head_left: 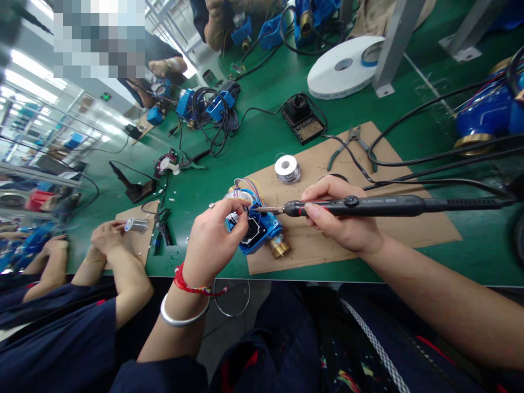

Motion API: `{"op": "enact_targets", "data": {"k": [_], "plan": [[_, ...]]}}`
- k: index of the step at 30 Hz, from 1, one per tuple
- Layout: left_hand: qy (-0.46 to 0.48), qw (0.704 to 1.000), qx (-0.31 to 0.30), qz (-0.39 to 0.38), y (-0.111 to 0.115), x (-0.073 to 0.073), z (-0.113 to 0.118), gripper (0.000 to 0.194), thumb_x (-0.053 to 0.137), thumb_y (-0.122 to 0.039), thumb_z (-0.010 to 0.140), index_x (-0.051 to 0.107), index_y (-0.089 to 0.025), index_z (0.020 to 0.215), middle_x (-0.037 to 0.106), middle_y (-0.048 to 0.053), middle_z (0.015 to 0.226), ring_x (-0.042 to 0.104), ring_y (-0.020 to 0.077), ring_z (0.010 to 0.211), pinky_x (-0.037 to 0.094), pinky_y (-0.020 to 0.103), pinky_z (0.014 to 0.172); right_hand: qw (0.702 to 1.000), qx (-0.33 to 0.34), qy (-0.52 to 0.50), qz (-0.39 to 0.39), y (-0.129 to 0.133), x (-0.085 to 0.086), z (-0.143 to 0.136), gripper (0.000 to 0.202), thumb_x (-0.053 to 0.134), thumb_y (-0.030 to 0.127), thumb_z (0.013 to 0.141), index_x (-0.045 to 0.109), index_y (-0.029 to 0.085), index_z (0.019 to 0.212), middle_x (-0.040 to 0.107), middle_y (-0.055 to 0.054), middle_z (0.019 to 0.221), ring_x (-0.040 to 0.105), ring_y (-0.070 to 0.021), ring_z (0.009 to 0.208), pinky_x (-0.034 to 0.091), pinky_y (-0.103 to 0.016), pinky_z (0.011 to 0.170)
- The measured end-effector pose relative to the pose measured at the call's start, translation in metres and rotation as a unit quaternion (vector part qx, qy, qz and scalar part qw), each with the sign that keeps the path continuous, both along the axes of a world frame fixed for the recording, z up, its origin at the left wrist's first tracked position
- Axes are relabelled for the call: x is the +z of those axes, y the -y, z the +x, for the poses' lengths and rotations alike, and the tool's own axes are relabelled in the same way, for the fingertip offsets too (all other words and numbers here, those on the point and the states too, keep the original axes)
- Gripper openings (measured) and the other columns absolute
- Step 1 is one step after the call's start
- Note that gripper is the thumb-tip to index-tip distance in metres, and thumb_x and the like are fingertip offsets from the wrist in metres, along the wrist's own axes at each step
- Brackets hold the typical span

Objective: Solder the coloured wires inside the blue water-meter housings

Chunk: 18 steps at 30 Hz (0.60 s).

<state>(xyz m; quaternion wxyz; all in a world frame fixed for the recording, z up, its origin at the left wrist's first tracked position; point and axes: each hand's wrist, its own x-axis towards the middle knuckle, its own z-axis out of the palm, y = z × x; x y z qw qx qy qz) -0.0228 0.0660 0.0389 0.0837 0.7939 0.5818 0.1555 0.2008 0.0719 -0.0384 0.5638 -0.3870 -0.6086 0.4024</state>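
Observation:
My right hand is wrapped round the black handle of a soldering iron, whose metal tip points left. That tip reaches the upper edge of a blue housing with a brass fitting and thin coloured wires at its top. Over the housing's left side, my left hand is closed in a pinch; what lies between its fingertips is too small to make out. A spool of solder wire stands on the brown cardboard, just behind the housing.
Green-handled pliers lie on the cardboard. Behind are a soldering iron stand and a white reel. Black cables cross the right side near a blue meter body. At left, a co-worker's hands hold a solder spool.

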Motion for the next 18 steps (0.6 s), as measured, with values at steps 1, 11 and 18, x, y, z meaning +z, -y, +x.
{"op": "enact_targets", "data": {"k": [1, 11, 18], "plan": [[-0.001, 1.000, 0.003, -0.004, 0.0001, 0.0003, 0.0003, 0.005, 0.055, -0.019, 0.085, 0.057, -0.020, 0.080, 0.072, 0.001, 0.105, 0.067, 0.0170, 0.095, 0.048, 0.030, 0.085, 1.000, 0.000, 0.002, 0.001, -0.0001, -0.0002, -0.0001, 0.013, 0.064, 0.030, 0.084, 0.059, 0.021, 0.078, 0.064, 0.000, 0.069, 0.058, -0.0136, 0.059, 0.044, -0.028, 0.054], [-0.009, 1.000, 0.013, -0.005, 0.0012, 0.0008, 0.0001, 0.005, 0.055, -0.020, 0.085, 0.057, -0.020, 0.081, 0.072, 0.000, 0.105, 0.067, 0.0163, 0.094, 0.049, 0.029, 0.085, 1.000, 0.001, 0.030, 0.004, -0.0009, 0.0005, 0.0018, 0.011, 0.065, 0.028, 0.082, 0.059, 0.020, 0.078, 0.064, 0.001, 0.068, 0.059, -0.0129, 0.058, 0.044, -0.028, 0.055], [-0.013, 1.000, 0.012, 0.007, 0.0015, -0.0008, 0.0008, 0.005, 0.055, -0.019, 0.085, 0.057, -0.020, 0.081, 0.073, 0.000, 0.104, 0.067, 0.0163, 0.093, 0.049, 0.029, 0.085, 0.999, 0.005, 0.037, -0.006, -0.0004, 0.0015, 0.0010, 0.010, 0.065, 0.028, 0.082, 0.059, 0.020, 0.078, 0.064, 0.001, 0.068, 0.059, -0.0132, 0.058, 0.045, -0.028, 0.056]]}}
